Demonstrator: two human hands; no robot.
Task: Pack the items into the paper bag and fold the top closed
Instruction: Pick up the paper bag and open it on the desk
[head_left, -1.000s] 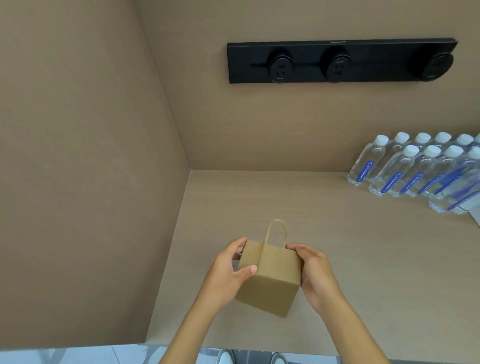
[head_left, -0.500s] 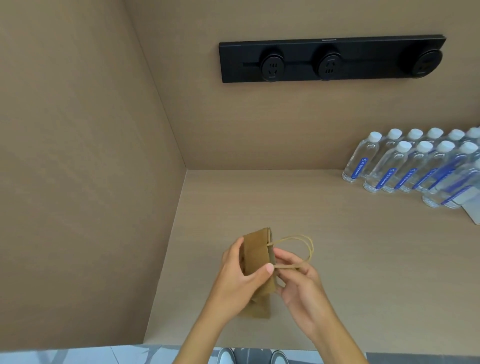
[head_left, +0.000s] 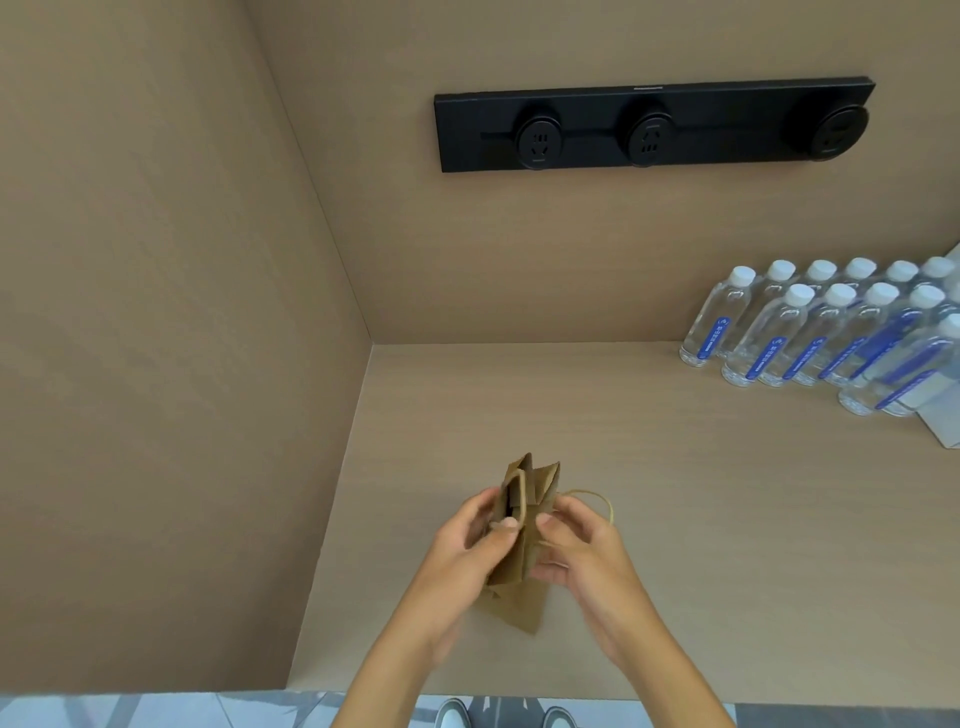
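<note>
While both hands grip it, the paper bag (head_left: 519, 545) is pressed nearly flat and stands on end, its long axis running from 6 o'clock at its bottom to 12 o'clock at its mouth, leaning slightly left at the top. It sits at the near middle of the counter (head_left: 675, 467), its lower corner low over the surface; whether it touches there I cannot tell. The mouth points up and away, its edges splayed a little. One handle (head_left: 514, 496) lies flat against the left face; the other loop (head_left: 597, 501) sticks out toward 3 o'clock.

The left hand (head_left: 467, 551) comes in from 7 o'clock, fingers behind the bag and thumb pinched on its front. The right hand (head_left: 582, 556) comes in from 5 o'clock, thumb and fingers closed on the bag's right edge beside the loose loop.

Water bottles (head_left: 810, 332) stand in rows at 2 o'clock, well apart from the bag. A black socket strip (head_left: 654, 124) hangs on the back wall at 12 o'clock.
</note>
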